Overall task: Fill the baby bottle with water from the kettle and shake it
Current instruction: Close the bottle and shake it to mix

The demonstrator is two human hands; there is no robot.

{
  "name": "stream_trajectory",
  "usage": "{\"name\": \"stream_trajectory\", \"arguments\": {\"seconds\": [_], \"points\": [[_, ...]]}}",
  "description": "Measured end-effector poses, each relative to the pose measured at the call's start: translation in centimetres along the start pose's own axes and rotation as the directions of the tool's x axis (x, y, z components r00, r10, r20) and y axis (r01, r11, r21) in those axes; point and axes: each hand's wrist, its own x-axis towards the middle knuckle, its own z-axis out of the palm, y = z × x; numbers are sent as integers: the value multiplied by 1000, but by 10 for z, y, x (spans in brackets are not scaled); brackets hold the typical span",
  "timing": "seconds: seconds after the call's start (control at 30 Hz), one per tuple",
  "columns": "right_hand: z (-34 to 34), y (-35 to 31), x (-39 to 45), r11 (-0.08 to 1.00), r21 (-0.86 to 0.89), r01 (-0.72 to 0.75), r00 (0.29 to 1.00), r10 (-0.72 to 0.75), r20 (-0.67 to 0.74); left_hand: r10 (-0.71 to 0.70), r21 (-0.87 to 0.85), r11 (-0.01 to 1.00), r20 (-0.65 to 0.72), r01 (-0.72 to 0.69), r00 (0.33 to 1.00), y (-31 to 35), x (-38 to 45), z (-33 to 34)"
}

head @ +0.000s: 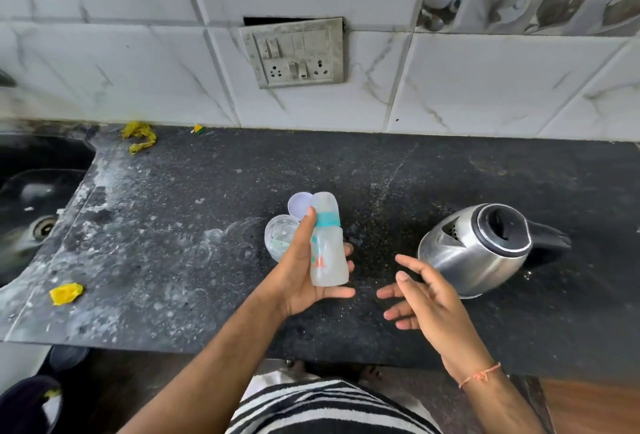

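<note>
My left hand (304, 278) grips a clear baby bottle (327, 253) with a teal collar and a translucent cap on top, held upright above the dark countertop (173, 243). My right hand (426, 298) hovers to the right of it, fingers spread, holding nothing. A steel electric kettle (474, 250) with a black handle stands on the counter just right of my right hand, its lid open. Behind the bottle lie a clear domed cover (278, 236) and a small white round lid (299, 207).
A sink (34, 212) is set into the counter at the far left. Yellow scraps lie at the left front (65, 293) and by the back wall (138, 136). A switch and socket panel (294, 53) hangs on the tiled wall.
</note>
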Motion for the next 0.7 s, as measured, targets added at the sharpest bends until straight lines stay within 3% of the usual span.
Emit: {"name": "stream_trajectory", "arguments": {"seconds": [0.33,0.7], "points": [[-36,-13,19,997,-52,64,987,-56,151,65,3,998,-204,-65,977,-25,7,35],[-9,-28,46,992,0,129,877,-115,467,94,96,992,-198,-76,976,-43,8,55]]}}
